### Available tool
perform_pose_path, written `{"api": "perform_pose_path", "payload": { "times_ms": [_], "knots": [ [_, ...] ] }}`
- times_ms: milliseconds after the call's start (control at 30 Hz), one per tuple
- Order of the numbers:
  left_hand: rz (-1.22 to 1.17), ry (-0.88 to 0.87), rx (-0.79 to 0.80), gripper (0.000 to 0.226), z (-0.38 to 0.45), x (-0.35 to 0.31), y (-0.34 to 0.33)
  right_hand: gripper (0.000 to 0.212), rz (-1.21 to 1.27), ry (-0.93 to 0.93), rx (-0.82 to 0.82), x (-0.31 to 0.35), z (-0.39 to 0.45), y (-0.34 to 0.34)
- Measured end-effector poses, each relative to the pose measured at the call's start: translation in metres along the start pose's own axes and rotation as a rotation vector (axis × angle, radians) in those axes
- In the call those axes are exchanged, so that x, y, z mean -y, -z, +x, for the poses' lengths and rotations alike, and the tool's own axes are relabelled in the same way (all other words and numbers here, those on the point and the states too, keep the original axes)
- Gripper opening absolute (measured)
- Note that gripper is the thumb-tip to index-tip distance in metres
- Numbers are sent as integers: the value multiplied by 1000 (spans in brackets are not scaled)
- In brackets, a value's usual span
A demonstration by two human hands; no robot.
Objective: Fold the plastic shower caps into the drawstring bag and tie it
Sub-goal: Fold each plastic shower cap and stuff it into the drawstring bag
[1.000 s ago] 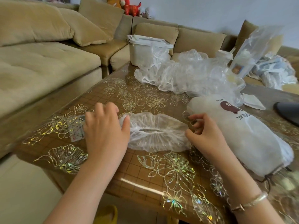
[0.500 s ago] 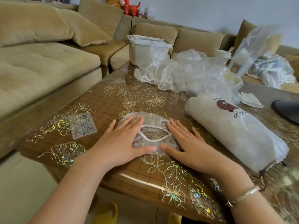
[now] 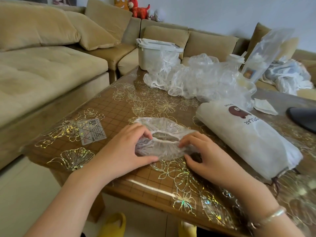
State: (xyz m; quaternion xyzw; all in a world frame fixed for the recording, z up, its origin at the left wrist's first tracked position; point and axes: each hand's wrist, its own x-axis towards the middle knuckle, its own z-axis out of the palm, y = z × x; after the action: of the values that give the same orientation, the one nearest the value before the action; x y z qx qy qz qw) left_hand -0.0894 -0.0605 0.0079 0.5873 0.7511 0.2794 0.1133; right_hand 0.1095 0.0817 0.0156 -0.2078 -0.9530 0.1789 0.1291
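A: What has changed with the shower cap [image 3: 164, 132]?

B: Half a second ago both palms lay flat on it, pressing it onto the counter [image 3: 109, 110]. Now the fingers have curled. The left hand [image 3: 126, 149] pinches the cap's left end near the elastic rim, thumb beneath the near edge, and the right hand [image 3: 203, 154] pinches the right end the same way.

A: So the flattening is over?

B: It looks so. The cap lies squashed into an oval between the hands, its opening facing up, and the grip suggests the person is about to fold it in on itself.

A: And the drawstring bag [image 3: 248, 141]?

B: It lies on the counter just right of the right hand, already bulging, with its dark cord trailing off the near end. It isn't tied.

A: Much left to do?

B: Quite a bit, probably. A heap of loose caps [image 3: 196, 79] sits at the far side of the counter, well apart from the hands.
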Motion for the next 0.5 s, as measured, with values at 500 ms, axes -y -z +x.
{"api": "perform_pose_path", "payload": {
  "times_ms": [500],
  "knots": [
    [4,28,-218,13,5,6,-1,41,160,-127,-53,-8,4,0]
  ]
}}
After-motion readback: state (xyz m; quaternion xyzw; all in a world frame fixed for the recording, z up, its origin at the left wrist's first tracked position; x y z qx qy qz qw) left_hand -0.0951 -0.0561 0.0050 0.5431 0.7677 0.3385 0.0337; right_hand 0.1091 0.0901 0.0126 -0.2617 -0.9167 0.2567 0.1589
